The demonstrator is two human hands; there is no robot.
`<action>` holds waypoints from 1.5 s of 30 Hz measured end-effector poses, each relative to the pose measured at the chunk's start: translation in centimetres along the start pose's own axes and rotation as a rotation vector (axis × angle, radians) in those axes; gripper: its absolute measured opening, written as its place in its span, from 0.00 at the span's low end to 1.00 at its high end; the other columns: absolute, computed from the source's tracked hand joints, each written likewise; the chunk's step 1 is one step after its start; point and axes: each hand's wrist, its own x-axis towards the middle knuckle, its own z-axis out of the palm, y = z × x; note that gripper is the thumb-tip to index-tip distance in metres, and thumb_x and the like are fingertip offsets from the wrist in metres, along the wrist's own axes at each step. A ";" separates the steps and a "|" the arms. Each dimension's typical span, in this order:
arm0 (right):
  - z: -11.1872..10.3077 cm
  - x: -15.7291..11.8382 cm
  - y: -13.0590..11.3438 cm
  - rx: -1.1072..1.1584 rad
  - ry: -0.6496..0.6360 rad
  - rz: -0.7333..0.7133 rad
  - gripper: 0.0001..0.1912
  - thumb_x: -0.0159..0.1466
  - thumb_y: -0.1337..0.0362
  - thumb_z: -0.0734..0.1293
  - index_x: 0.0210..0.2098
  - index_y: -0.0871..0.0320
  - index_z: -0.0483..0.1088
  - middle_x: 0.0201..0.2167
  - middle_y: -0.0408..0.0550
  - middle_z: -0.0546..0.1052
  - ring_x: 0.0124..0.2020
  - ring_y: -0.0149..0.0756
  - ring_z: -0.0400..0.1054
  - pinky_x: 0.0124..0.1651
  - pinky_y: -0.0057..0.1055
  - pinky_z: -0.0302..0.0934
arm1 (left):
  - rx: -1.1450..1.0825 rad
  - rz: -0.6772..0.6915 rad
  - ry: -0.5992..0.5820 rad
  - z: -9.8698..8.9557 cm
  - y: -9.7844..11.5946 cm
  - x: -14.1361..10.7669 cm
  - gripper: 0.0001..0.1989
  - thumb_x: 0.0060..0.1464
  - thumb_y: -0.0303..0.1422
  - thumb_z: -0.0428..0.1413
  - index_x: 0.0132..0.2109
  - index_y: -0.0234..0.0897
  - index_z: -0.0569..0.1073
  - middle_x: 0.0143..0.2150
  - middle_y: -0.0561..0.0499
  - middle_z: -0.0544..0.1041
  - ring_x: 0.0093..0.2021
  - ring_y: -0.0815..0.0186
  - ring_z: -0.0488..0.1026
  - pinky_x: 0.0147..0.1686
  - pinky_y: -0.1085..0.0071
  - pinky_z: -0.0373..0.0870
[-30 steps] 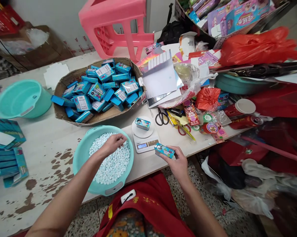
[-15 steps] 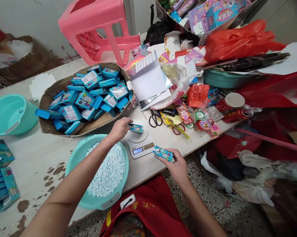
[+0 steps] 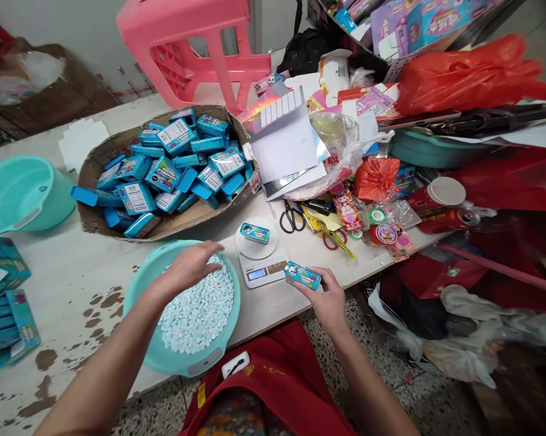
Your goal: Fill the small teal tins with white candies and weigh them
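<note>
My left hand (image 3: 194, 264) hovers over the turquoise basin (image 3: 139, 327), which holds many small pale blue and white candies (image 3: 200, 315). Its fingers look bent, and whether anything is between them is hidden. One blue tin (image 3: 255, 233) lies on the round plate of the white digital scale (image 3: 268, 270), touched by neither hand. To the right of the scale, my right hand (image 3: 325, 297) is wrapped round another blue tin (image 3: 303, 276) with printed lettering, held above the table's front edge.
A cardboard tray (image 3: 89, 212) full of blue tins stands behind the basin. At the left are another turquoise basin (image 3: 55, 197) and blue cartons (image 3: 9, 321). Scissors (image 3: 292, 218), papers (image 3: 282, 145), a cup (image 3: 439, 192) and red bags (image 3: 463, 75) crowd the right. Behind is a pink stool (image 3: 186, 21).
My left hand has let go of the tin on the scale and moved left over the candies. My right hand still holds its tin. The view has shifted slightly.
</note>
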 end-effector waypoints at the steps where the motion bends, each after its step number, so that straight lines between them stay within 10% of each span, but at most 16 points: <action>1: 0.2 0.0 0.0 -0.004 -0.005 -0.003 0.19 0.52 0.56 0.73 0.40 0.56 0.71 0.38 0.47 0.72 0.40 0.39 0.67 0.44 0.39 0.63 | 0.020 0.019 0.084 0.4 0.5 1.1 0.22 0.52 0.38 0.54 0.55 0.41 0.67 0.52 0.45 0.71 0.50 0.57 0.69 0.47 0.66 0.63; 7: 1.9 0.3 -0.9 -0.024 -0.048 -0.023 0.20 0.51 0.55 0.73 0.40 0.56 0.71 0.38 0.47 0.71 0.40 0.39 0.68 0.44 0.39 0.64 | 0.129 0.139 0.155 3.3 3.7 9.4 0.19 0.52 0.34 0.56 0.52 0.42 0.67 0.52 0.44 0.70 0.54 0.55 0.65 0.48 0.62 0.63; 12: 3.3 0.8 -2.3 -0.026 -0.095 -0.074 0.19 0.52 0.56 0.73 0.41 0.56 0.71 0.38 0.47 0.72 0.40 0.38 0.68 0.44 0.37 0.64 | -0.082 -0.036 0.434 1.0 1.9 3.4 0.20 0.52 0.41 0.55 0.51 0.41 0.66 0.48 0.48 0.72 0.47 0.58 0.70 0.42 0.68 0.65; 16: 4.6 1.1 -2.8 -0.001 -0.115 -0.103 0.19 0.52 0.57 0.73 0.41 0.56 0.71 0.38 0.47 0.72 0.41 0.39 0.68 0.45 0.37 0.63 | -0.108 -0.522 0.657 -2.7 -4.3 -8.5 0.25 0.49 0.52 0.53 0.50 0.44 0.66 0.38 0.52 0.74 0.38 0.58 0.72 0.35 0.66 0.67; 20: 6.5 1.8 -2.6 0.108 -0.119 -0.072 0.21 0.50 0.57 0.74 0.41 0.56 0.70 0.38 0.46 0.72 0.40 0.38 0.68 0.44 0.37 0.64 | 0.026 -1.080 0.574 -1.2 -13.6 -17.3 0.29 0.44 0.58 0.51 0.45 0.43 0.63 0.22 0.54 0.64 0.30 0.53 0.70 0.27 0.63 0.65; 26: 10.8 3.5 -3.2 0.150 -0.118 -0.121 0.22 0.49 0.57 0.74 0.41 0.57 0.70 0.39 0.47 0.72 0.41 0.38 0.68 0.47 0.37 0.65 | -0.036 -1.252 0.590 7.3 -23.3 -19.6 0.22 0.43 0.55 0.52 0.33 0.41 0.61 0.19 0.55 0.62 0.30 0.55 0.70 0.29 0.62 0.67; 30: 12.7 3.1 -5.5 0.206 -0.202 -0.148 0.23 0.48 0.58 0.75 0.42 0.56 0.69 0.41 0.47 0.71 0.42 0.38 0.68 0.48 0.38 0.65 | -0.092 -1.352 0.711 8.9 -26.0 -18.6 0.22 0.46 0.49 0.54 0.41 0.37 0.65 0.37 0.47 0.73 0.41 0.50 0.71 0.37 0.53 0.69; 33: 13.3 1.7 -7.1 0.224 -0.311 -0.141 0.22 0.47 0.60 0.76 0.41 0.55 0.70 0.39 0.45 0.71 0.41 0.38 0.68 0.45 0.37 0.66 | 0.048 -1.257 0.898 8.7 -25.0 -17.5 0.28 0.50 0.47 0.54 0.52 0.34 0.63 0.54 0.39 0.68 0.54 0.44 0.63 0.48 0.45 0.62; 36: 14.0 0.0 -7.9 0.197 -0.368 -0.115 0.21 0.48 0.60 0.76 0.40 0.55 0.71 0.38 0.45 0.72 0.39 0.38 0.68 0.42 0.36 0.66 | 0.125 -0.842 0.994 9.7 -19.2 -15.3 0.24 0.58 0.45 0.47 0.54 0.32 0.64 0.54 0.37 0.67 0.57 0.49 0.61 0.54 0.49 0.57; 41: 15.5 -2.5 -7.8 0.162 -0.432 -0.073 0.19 0.50 0.60 0.75 0.40 0.56 0.70 0.38 0.45 0.72 0.39 0.37 0.68 0.43 0.35 0.64 | -0.024 -0.134 0.298 15.2 -6.4 -11.4 0.21 0.57 0.48 0.48 0.49 0.40 0.68 0.50 0.44 0.71 0.49 0.55 0.66 0.48 0.58 0.63; 45: 16.1 -3.7 -7.4 0.126 -0.464 -0.118 0.19 0.51 0.61 0.75 0.40 0.55 0.70 0.38 0.45 0.71 0.39 0.36 0.68 0.42 0.33 0.64 | 0.071 -0.147 0.095 17.8 -4.4 -11.3 0.17 0.59 0.44 0.46 0.44 0.37 0.70 0.44 0.42 0.72 0.47 0.54 0.67 0.44 0.58 0.63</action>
